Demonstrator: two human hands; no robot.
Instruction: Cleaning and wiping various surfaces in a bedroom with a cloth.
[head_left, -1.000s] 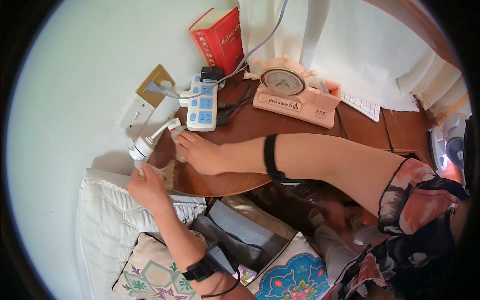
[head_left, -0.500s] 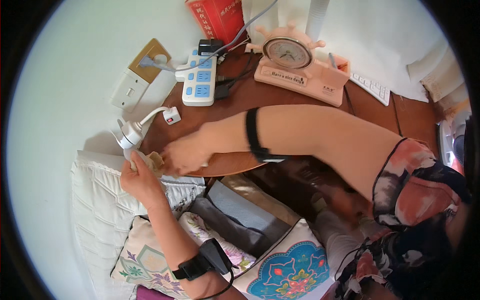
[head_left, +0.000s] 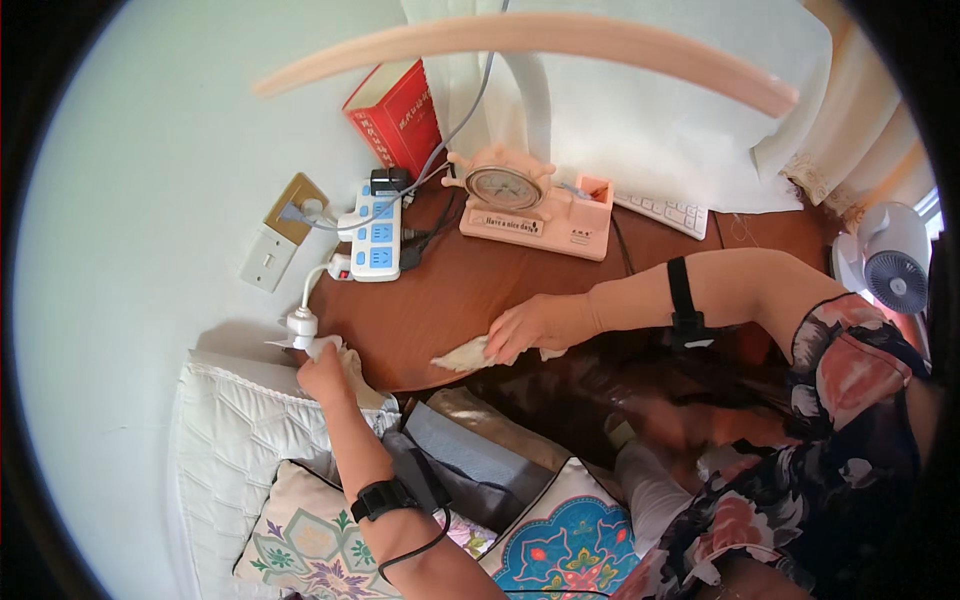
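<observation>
My left hand (head_left: 326, 376) is closed at the lower end of a small white lamp (head_left: 301, 326) on a bent neck, beside the wall. A beige cloth-like piece (head_left: 355, 376) hangs beside that hand, partly hidden; I cannot tell whether the fingers hold it too. Over the front edge of the brown desk (head_left: 400, 325), my right hand (head_left: 530, 326) grips a pale, crumpled cloth (head_left: 465, 355), pressed flat against the wood. Both forearms wear black straps.
Behind are a white power strip (head_left: 377, 235) with cables, a red book (head_left: 400, 115), a pink clock stand (head_left: 535, 215) and a white keyboard (head_left: 665, 213). A fan (head_left: 895, 270) stands far right. Cushions (head_left: 565, 540) lie below the desk. A blurred pink band (head_left: 530, 35) crosses the top.
My right hand has moved right, away from my left hand, and the cloth in it now shows. The lamp's neck hangs steeper. The whole view has shifted, bringing the fan into sight.
</observation>
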